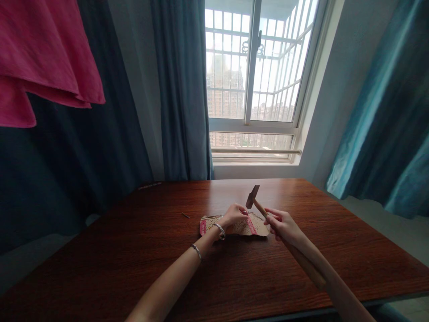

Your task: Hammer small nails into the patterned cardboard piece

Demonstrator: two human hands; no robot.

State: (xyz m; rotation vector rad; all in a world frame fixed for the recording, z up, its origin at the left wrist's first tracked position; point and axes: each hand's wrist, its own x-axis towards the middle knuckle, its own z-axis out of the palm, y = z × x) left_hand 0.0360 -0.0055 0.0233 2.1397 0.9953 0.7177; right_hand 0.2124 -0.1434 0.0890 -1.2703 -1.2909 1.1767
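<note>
A small flat piece of wood or card (250, 226) with pink patterned bands lies on the brown wooden table (134, 264). My left hand (233, 214) rests on it with fingers pinched together, holding something too small to make out. My right hand (280, 225) grips the wooden handle of a hammer (258, 206). The hammer's dark metal head is raised just above and right of my left fingers. Two bangles sit on my left wrist.
A single loose nail (185, 215) lies on the table to the left of the piece. Blue curtains hang on both sides of a barred window (254, 80) behind the table. Pink cloth (43, 53) hangs at the upper left.
</note>
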